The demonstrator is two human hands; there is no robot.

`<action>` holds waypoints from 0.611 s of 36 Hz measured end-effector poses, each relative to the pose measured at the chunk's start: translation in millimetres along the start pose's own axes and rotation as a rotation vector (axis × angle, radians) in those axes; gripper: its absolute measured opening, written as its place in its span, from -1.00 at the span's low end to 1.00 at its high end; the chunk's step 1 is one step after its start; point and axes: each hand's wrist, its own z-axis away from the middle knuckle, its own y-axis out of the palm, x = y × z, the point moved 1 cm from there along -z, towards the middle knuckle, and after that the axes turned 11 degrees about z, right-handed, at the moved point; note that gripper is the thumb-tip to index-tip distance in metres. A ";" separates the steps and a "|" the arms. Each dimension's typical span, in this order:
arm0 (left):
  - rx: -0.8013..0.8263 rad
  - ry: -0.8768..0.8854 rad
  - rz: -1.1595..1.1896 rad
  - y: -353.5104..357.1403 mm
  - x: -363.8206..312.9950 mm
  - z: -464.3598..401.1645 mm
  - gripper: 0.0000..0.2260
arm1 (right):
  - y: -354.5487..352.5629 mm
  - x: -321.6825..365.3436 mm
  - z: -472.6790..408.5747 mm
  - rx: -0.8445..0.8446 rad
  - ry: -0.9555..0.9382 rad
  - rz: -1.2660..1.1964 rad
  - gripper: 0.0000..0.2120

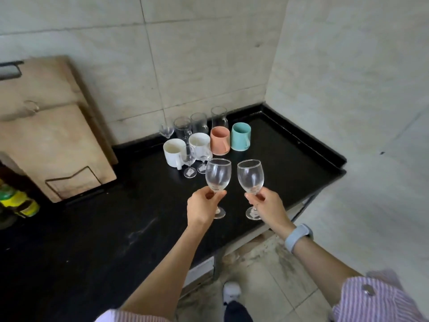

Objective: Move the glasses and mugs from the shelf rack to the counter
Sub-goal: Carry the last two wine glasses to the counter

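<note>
Left hand pinched on the stem of the left wine glass: thumb and fingers closed just under the bowl, bowl above the fingertips, foot showing below the hand at its 5 o'clock. Glass upright.

Right hand same grip on the right wine glass: fingers closed on the stem under the bowl, foot visible at the hand's 8 o'clock. Upright, slight tilt. The two bowls sit side by side, close, not touching. Can't tell whether either foot is on the black counter or just above it.

Already on the counter, at 12 o'clock from the held pair near the back wall:
- two small stemmed glasses nearest the hands
- two white mugs just behind them
- pink mug and teal mug at 1 o'clock of the white ones
- row of clear glass mugs along the wall, plus one more small stemmed glass at the row's 9 o'clock end

Wooden cutting boards lean on the wall at 9 o'clock. Pale wristband on right wrist.
</note>
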 end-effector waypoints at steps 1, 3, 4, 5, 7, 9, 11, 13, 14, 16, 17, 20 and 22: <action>-0.003 -0.019 -0.004 6.2 3.6 -13.6 -0.88 | 2.6 -3.8 -15.8 0.004 0.006 0.004 -0.83; -0.011 -0.054 -0.019 19.3 10.5 -42.7 -0.87 | 8.9 -11.7 -49.8 0.018 0.016 0.002 -0.81; -0.018 -0.071 -0.030 26.1 14.3 -57.4 -0.86 | 12.3 -15.6 -67.2 0.027 0.024 0.004 -0.80; -0.026 -0.088 -0.040 32.8 18.4 -71.7 -0.85 | 15.5 -19.6 -84.2 0.037 0.033 0.006 -0.80; -0.038 -0.122 -0.049 47.6 26.9 -100.4 -0.84 | 21.6 -28.0 -118.4 0.062 0.043 0.009 -0.80; -0.044 -0.154 -0.073 64.0 36.7 -128.1 -0.81 | 28.0 -38.8 -150.1 0.083 0.059 0.009 -0.80; -0.048 -0.169 -0.092 77.8 45.1 -151.1 -0.80 | 34.2 -48.1 -176.2 0.101 0.068 0.002 -0.80; -0.060 -0.172 -0.100 94.2 55.5 -175.2 -0.80 | 40.6 -59.2 -205.4 0.117 0.078 -0.001 -0.82; -0.065 -0.167 -0.105 101.2 60.1 -185.5 -0.80 | 43.7 -63.8 -218.1 0.124 0.084 -0.014 -0.83; -0.077 -0.155 -0.120 114.3 69.9 -203.8 -0.82 | 50.5 -72.3 -240.2 0.129 0.088 -0.069 -0.89; -0.087 -0.148 -0.121 120.1 74.4 -211.7 -0.82 | 53.6 -75.6 -249.6 0.117 0.085 -0.094 -0.86; -0.125 -0.152 -0.092 134.3 87.4 -232.8 -0.83 | 62.5 -85.5 -274.2 0.099 0.074 -0.142 -0.82; -0.150 -0.153 -0.074 140.7 93.4 -244.2 -0.82 | 67.5 -90.0 -287.4 0.104 0.062 -0.155 -0.86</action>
